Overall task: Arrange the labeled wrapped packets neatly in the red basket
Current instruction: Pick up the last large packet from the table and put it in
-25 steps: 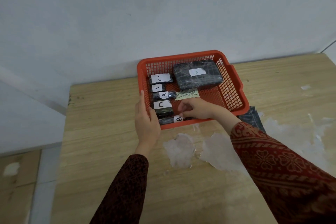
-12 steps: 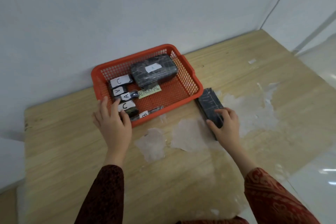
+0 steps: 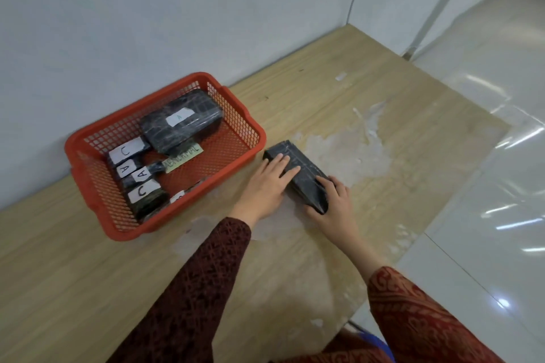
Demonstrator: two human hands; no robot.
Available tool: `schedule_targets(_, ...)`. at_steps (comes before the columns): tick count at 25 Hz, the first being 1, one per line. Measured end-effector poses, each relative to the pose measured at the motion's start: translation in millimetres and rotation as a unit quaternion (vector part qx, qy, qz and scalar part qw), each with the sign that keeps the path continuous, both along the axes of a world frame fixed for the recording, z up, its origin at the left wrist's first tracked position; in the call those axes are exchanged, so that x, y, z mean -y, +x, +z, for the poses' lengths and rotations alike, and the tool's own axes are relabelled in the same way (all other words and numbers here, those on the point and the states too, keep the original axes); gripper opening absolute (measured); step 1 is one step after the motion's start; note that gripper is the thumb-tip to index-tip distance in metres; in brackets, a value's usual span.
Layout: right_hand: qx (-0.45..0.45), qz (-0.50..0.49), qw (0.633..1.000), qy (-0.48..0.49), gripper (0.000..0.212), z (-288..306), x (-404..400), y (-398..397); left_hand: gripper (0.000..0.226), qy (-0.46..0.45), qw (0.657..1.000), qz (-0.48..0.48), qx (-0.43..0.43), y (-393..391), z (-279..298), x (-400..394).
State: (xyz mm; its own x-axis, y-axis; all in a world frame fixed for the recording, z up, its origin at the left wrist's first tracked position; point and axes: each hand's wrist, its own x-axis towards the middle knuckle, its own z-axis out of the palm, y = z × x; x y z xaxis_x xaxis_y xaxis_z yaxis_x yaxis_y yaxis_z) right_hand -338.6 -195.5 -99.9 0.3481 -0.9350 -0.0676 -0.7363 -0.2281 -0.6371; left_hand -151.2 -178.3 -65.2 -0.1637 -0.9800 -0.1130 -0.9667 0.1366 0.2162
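The red basket [image 3: 239, 115] stands on the wooden table at the left. Inside it lie a large dark wrapped packet labelled A [image 3: 180, 121], several small packets labelled C and A [image 3: 138, 168] along the left side, and a green ABNORMAL tag [image 3: 184, 158]. A long dark wrapped packet [image 3: 306, 178] lies on the table just right of the basket, no label showing. My left hand [image 3: 267, 186] rests flat on its left side. My right hand [image 3: 331, 205] grips its near end.
The wooden table [image 3: 324, 97] has pale worn patches around the packet. A grey wall runs behind the basket. The table's right edge drops to a glossy white tiled floor [image 3: 486, 186].
My left hand left the basket's front corner and came right onto the loose packet. My right hand stays on that packet's near end. The view swung right.
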Motion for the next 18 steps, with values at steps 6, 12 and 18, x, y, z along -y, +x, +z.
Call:
schedule_targets(6,0.255,-0.052,0.965,0.018,0.025,62.3,10.1,-43.7,0.038,-0.087,0.99,-0.055,-0.1,2.2,46.8,35.2)
schedule_targets(12,0.334,0.009,0.942,0.019,0.022,119.1,43.8,6.8,0.043,-0.063,0.954,0.129,-0.265,52.2,105.1,-9.1)
schedule_targets(18,0.339,0.088,0.932,0.092,0.016,108.8,23.9,78.9,0.039,-0.124,0.877,0.292,-0.36,96.2,94.9,-82.8)
